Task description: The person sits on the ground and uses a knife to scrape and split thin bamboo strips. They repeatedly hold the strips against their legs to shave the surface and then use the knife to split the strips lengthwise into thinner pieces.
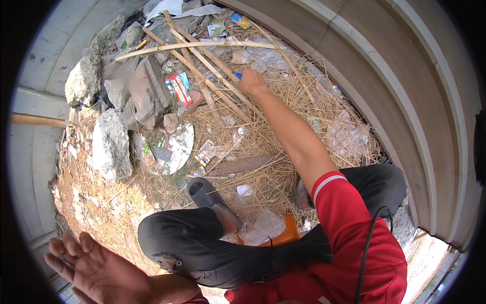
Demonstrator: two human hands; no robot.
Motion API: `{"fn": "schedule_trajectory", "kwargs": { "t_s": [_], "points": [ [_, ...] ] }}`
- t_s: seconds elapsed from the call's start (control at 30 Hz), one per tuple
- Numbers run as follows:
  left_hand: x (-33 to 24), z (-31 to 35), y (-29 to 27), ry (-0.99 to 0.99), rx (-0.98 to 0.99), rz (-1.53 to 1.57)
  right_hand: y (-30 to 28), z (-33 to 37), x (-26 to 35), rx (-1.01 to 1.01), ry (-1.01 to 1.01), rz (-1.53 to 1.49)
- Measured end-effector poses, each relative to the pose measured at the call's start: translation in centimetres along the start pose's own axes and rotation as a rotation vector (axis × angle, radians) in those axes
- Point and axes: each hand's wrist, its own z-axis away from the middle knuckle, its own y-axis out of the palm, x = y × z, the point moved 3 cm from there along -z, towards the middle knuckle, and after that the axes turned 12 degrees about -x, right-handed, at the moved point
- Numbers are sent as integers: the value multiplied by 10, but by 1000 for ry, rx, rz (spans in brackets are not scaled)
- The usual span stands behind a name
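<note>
My right arm stretches forward over the straw (298, 96), and my right hand (251, 82) is closed around a small blue object (238, 75). Only one end of it pokes out, so its kind is hidden. Several wooden sticks (202, 76) lie crossed just left of this hand, and one pale stick (197, 44) runs across the others farther away. Down at the lower left, my left hand (104, 271) is raised with the palm showing and fingers apart. Nothing is in it.
Large grey rocks (144, 91) and a whitish rock (110, 144) stand to the left. Wrappers (179, 88) and clear plastic (349, 131) are scattered around. A ridged wall (385, 66) curves along the right. An orange stool (288, 230) shows between my legs, near a grey slipper (205, 192).
</note>
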Motion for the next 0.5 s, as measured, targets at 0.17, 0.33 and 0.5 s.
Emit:
{"fn": "schedule_trajectory", "kwargs": {
  "t_s": [0.17, 0.33, 0.5],
  "points": [
    [123, 52, 36, -392, 496, -810, 72, -26, -33, -72, 31, 22],
    [127, 53, 39, -294, 655, -799, 106, -28, -39, -180, 42, 89],
    [128, 52, 33, -311, 685, -808, 92, -47, -41, 67, -79, 138]
  ]
}}
